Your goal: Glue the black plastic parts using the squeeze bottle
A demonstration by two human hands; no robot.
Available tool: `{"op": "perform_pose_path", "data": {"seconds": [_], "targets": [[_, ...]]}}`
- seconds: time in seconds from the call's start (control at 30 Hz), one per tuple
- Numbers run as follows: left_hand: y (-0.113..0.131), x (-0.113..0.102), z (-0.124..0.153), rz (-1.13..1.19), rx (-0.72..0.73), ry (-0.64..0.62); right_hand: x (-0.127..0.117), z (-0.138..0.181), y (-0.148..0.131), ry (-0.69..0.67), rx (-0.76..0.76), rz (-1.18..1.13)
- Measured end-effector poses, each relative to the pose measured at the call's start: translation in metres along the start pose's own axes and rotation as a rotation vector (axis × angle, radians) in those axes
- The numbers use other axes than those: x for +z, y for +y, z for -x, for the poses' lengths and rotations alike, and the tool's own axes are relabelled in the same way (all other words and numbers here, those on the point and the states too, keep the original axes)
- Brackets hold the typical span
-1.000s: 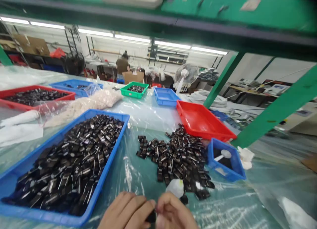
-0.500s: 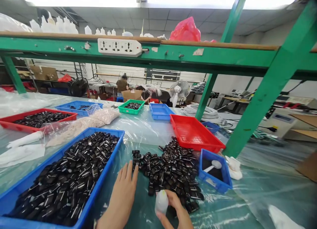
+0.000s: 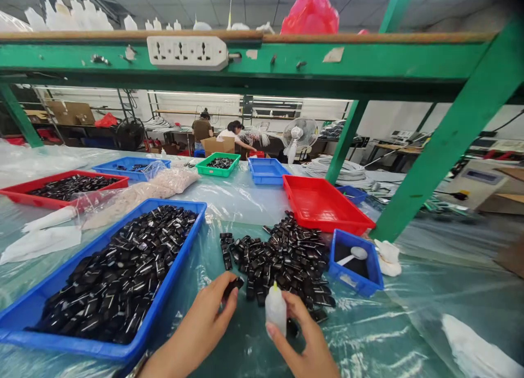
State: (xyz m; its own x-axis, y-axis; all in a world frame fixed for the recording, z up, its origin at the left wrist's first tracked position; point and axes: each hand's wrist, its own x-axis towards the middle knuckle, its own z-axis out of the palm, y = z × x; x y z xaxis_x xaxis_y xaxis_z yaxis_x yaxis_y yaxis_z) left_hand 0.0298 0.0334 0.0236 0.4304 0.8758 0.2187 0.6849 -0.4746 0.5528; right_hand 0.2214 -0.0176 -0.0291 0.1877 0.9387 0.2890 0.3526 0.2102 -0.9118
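- Your left hand (image 3: 210, 310) pinches a small black piece (image 3: 233, 287) between thumb and fingers, just in front of the near edge of the loose pile (image 3: 286, 252). The pinch looks shallow; a slip could drop the piece among others much like it, where it would be hard to pick out.
- Your right hand (image 3: 305, 337) grasps a white squeeze bottle (image 3: 275, 308), about upright, its yellowish tip pointing up. Too firm a squeeze, or a tilt toward the pile, could let its contents out onto the pieces; you cannot tell from here what or how much is inside.
- A dark piece shows beside the bottle's lower part, near your right fingers; whether they touch it is unclear. A sideways sweep there could scatter pieces over the plastic sheet (image 3: 393, 334).
- Your left forearm lies just beside the long blue tray (image 3: 73, 346), heaped with similar pieces. Drawing the elbow out carelessly might bump its wall.
- Past the pile, to the right, a small blue bin (image 3: 366, 288) holds dark material and a white spoon (image 3: 358, 253). A wide reach of your right arm could catch the handle and spill some.
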Motion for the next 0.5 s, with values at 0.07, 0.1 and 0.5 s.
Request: {"op": "perform_pose_path", "data": {"seconds": [0.07,0.1,0.5], "targets": [[0.001,-0.004,0.011,0.082,-0.004,-0.007,-0.003,0.002,-0.005,-0.015,0.041,-0.003],[0.001,-0.005,0.017,0.114,-0.005,-0.011,-0.004,0.003,-0.008,-0.046,0.07,0.002],[-0.011,0.002,0.032,0.278,-0.113,-0.145,-0.012,0.014,-0.029,-0.152,0.211,-0.029]]}}
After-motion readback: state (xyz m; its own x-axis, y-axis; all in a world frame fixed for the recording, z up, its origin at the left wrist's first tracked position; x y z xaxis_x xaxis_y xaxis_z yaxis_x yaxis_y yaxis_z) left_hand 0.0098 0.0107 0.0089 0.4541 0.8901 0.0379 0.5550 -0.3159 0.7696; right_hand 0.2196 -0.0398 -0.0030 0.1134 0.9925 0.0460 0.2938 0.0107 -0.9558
